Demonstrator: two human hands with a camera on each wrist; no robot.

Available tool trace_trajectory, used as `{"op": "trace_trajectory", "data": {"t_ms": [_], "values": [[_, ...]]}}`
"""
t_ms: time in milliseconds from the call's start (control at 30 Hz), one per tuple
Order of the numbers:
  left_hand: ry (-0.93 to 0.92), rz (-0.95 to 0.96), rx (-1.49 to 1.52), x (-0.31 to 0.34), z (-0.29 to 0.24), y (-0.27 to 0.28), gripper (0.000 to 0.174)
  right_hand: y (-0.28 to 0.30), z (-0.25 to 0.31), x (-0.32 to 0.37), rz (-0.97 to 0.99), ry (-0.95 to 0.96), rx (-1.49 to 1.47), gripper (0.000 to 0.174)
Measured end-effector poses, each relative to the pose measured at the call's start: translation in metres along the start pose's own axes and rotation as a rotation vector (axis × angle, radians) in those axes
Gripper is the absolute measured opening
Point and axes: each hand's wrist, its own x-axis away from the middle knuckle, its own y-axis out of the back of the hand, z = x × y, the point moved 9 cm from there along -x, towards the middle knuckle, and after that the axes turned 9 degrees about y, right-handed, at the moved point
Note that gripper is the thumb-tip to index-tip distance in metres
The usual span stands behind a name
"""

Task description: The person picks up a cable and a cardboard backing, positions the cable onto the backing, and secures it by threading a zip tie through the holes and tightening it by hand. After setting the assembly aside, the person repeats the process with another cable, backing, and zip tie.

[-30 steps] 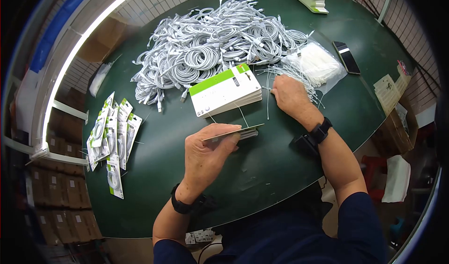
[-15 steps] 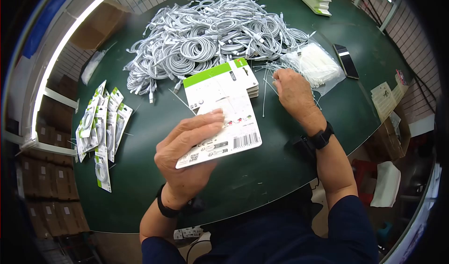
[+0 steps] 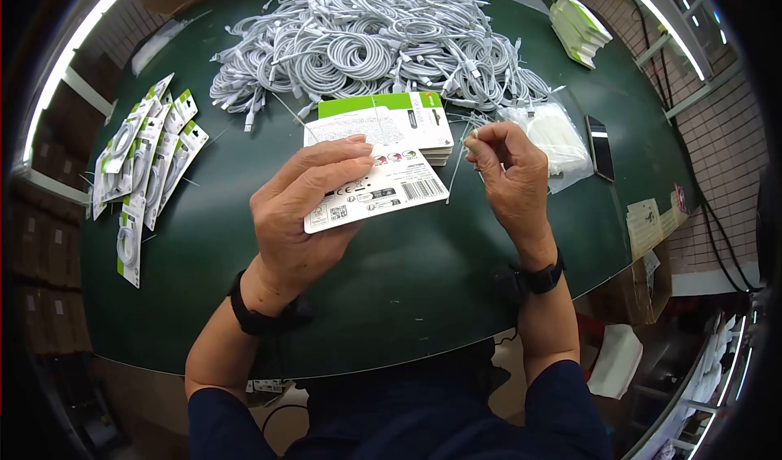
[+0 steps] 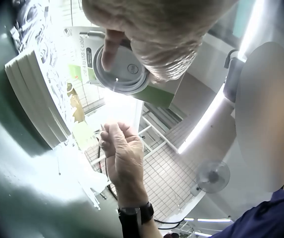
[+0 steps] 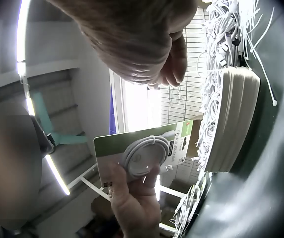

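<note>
Both hands up over table [image 3: 407,297]: L hand [image 3: 301,207] grips card [image 3: 387,189], R hand [image 3: 507,175] pinches thin tie [image 3: 454,176].

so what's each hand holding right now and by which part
The left hand grips a packaging card by its left end, across the printed back. The right hand pinches a thin white tie near its top.

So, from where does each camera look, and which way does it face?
Head: above the green table, facing down; both forearms, left hand holding a card, right hand pinching a tie.
Left wrist: under the left hand, facing the card and right hand.
Right wrist: under the right hand, facing the card.
Both wrist views share the card stack.
</note>
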Motion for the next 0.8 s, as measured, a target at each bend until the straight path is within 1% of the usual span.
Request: {"op": "trace_trajectory", "data": {"t_ms": [100, 133, 233, 300, 400, 500, 600, 700, 800], "values": [[-0.024, -0.005, -0.051, -0.001, 0.0, 0.002, 0.032, -0.006, 0.013, -0.001, 0.038, 0.176, -0.06, 0.011], [-0.036, -0.001, -0.064, -0.001, -0.001, 0.001, 0.029, -0.007, 0.019, -0.001, 0.055, 0.236, -0.036, 0.011], [-0.057, -0.032, -0.096, -0.001, 0.001, 0.002, 0.038, -0.012, 0.038, 0.0, 0.095, 0.397, 0.013, 0.014], [-0.082, -0.038, -0.111, 0.0, 0.003, 0.001, 0.038, -0.014, 0.05, 0.001, 0.109, 0.482, 0.017, 0.015], [-0.096, -0.037, -0.142, 0.0, 0.004, -0.001, 0.038, -0.015, 0.058, 0.004, 0.113, 0.518, -0.032, 0.017], [-0.099, -0.038, -0.165, 0.001, 0.006, -0.001, 0.038, -0.017, 0.061, 0.007, 0.13, 0.537, -0.03, 0.016], [-0.101, -0.035, -0.17, 0.001, 0.009, -0.003, 0.036, -0.015, 0.06, 0.006, 0.083, 0.481, -0.066, 0.019], [-0.104, -0.034, -0.173, 0.001, 0.009, -0.003, 0.036, -0.009, 0.057, 0.006, 0.009, 0.492, -0.032, 0.015], [-0.102, -0.031, -0.171, 0.001, 0.01, -0.003, 0.036, -0.004, 0.039, 0.01, -0.037, 0.21, -0.056, 0.009]]}}
